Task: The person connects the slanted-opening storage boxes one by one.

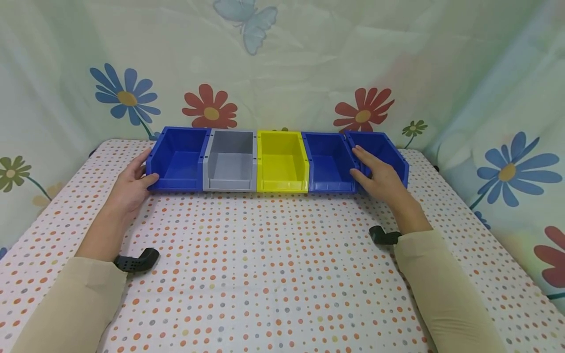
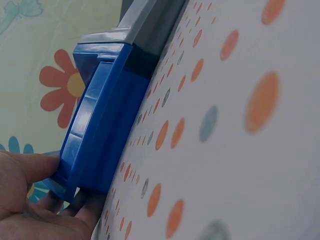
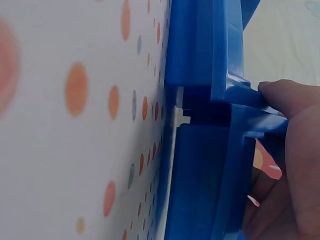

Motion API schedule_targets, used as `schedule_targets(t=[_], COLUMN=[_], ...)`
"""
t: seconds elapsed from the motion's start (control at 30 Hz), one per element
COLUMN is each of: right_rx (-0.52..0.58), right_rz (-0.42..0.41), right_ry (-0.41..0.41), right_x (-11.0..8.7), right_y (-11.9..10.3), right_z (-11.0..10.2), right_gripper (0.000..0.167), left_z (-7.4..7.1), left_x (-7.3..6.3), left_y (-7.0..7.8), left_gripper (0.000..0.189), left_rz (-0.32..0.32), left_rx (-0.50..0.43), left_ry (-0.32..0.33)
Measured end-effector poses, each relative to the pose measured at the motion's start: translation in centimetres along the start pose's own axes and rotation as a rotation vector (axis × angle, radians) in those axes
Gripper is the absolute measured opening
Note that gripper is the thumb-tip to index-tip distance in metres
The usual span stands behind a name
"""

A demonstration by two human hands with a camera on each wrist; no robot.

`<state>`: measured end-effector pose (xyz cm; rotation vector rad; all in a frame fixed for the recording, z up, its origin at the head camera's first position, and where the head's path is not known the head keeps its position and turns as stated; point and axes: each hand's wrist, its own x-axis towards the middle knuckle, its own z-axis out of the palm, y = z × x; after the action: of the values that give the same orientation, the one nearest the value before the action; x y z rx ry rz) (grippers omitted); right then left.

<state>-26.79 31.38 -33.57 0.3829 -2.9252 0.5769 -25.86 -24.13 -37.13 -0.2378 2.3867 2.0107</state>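
Note:
Side by side across the far part of the table stand a left-end blue bin (image 1: 178,185), a grey bin (image 1: 230,185), a yellow bin (image 1: 282,186), an inner blue bin (image 1: 332,187) and a right-end blue bin (image 1: 375,141). My left hand (image 1: 131,184) grips the outer side of the left-end bin, thumb at its front corner and fingers along the wall. At the joint between the two right-hand blue bins, my right hand (image 1: 380,177) pinches their adjoining walls. Its thumb lies on the inner bin's side, its fingers inside the right-end bin, partly hidden. The right-end bin sits slightly angled, a narrow gap (image 3: 181,117) showing at the joint.
A dotted cloth (image 1: 247,274) covers the table. Behind it hangs a flowered curtain (image 1: 291,73), close to the bins' backs, with more curtain on both sides. Each wrist wears a black camera mount, one on the left (image 1: 139,261) and one on the right (image 1: 383,236).

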Motion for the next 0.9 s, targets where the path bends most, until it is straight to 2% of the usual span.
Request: schedule_targets(t=[0.7,0.77,0.8,0.9], right_rx=[-0.025,-0.014,-0.01,-0.027], right_rz=[0.039,0.038,0.038,0.048], right_ry=[-0.088,-0.085,-0.077,-0.037], right_x=[0.5,0.4,0.4,0.0], right_y=[-0.5,-0.7,-0.7,-1.1], right_z=[-0.2,-0.2,-0.1,-0.2], right_gripper=[0.066,0.067,0.068,0.072], left_z=[-0.3,-0.2,-0.1,0.8], left_x=[-0.5,-0.7,-0.9,-1.7], left_y=[0.3,0.3,0.3,0.5], left_gripper=[0.069,0.067,0.066,0.07], left_rz=[0.017,0.031,0.053,0.17], left_rx=[0.002,0.066,0.128,0.408], left_ry=[0.02,0.022,0.025,0.051])
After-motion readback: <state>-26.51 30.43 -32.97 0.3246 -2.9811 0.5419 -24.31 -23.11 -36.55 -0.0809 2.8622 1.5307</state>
